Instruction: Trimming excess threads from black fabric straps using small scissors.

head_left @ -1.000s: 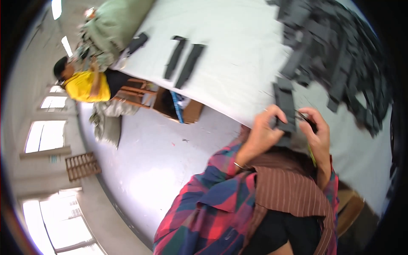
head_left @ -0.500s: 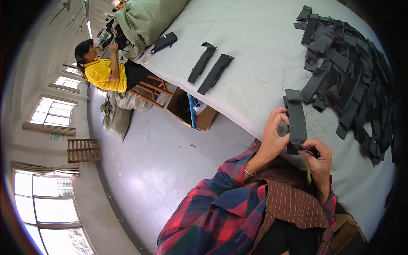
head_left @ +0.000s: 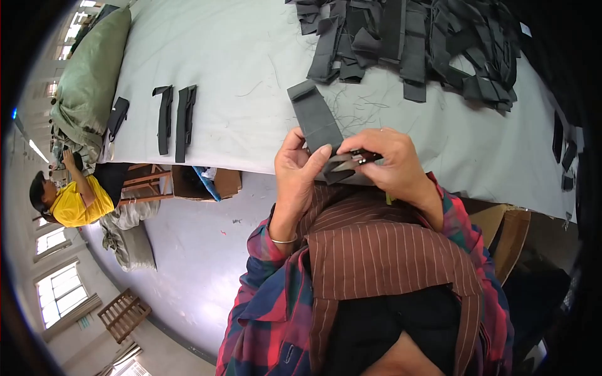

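A dark grey fabric strip (head_left: 318,120) with a folded far end slants over the near edge of the white-covered table. My left hand (head_left: 295,172) pinches its left edge, the thumb lying across the cloth. In my right hand (head_left: 396,164) is a small pair of thread snips (head_left: 351,161), their blades pointing left over the strip's lower part. The right fingers wrap round the dark handles. Whether the blades touch the cloth I cannot tell. Loose thread ends (head_left: 357,109) lie on the table beside the strip.
A heap of dark strips (head_left: 401,44) covers the table's far side. Two strips (head_left: 183,122) and a dark pouch-like piece (head_left: 118,114) lie to the left. Beyond are a large green sack (head_left: 94,75) and a person in yellow (head_left: 78,199). Under the table stands a cardboard box (head_left: 229,183).
The whole view has swung, bringing the heap to the far side. The strip now leans leftward at its far end. The snips have come further across its lower part, with their blades showing more.
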Demonstrator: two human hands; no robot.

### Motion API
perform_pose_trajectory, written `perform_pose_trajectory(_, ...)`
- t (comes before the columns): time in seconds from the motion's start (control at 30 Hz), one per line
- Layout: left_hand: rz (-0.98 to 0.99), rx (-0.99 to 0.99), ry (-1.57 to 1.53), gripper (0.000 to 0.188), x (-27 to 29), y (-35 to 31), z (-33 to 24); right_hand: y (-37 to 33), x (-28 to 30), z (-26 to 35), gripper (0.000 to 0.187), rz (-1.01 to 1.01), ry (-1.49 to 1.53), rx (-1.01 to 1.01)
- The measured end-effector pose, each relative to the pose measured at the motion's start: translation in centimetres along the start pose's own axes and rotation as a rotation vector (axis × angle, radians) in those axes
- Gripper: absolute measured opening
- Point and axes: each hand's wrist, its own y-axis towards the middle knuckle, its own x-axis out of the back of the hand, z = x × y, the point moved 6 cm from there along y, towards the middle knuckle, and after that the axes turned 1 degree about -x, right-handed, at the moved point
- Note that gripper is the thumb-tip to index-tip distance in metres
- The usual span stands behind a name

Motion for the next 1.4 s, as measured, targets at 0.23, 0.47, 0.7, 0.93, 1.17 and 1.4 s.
perform_pose_trajectory(0.23,0.017,0.015,0.033,0.025,-0.5,-0.4,0.0,0.4,2.3,-0.8,0.021,-0.104,-0.117,-0.04)
perform_pose_trajectory(0.47,0.036,0.133,0.002,0.026,-1.0,-0.4,0.2,0.6,2.1,-1.3,0.013,-0.142,-0.252,0.045)
perform_pose_trajectory(0.7,0.04,0.147,0.018,0.038,-0.9,-0.1,0.5,0.6,2.3,-1.5,0.014,-0.146,-0.095,-0.053)
perform_pose_trajectory(0.93,0.073,0.13,0.118,0.045,-1.3,-0.1,0.9,0.7,0.6,-1.6,0.014,-0.057,-0.231,-0.038)
perform_pose_trajectory(1.17,0.083,0.149,0.067,0.043,-1.2,-0.2,1.0,0.8,0.3,-0.7,0.013,-0.087,-0.345,0.105)
perform_pose_trajectory(1.4,-0.011,0.155,0.051,0.038,-0.6,0.0,0.2,0.5,1.9,-3.5,0.015,-0.263,0.27,-0.248)
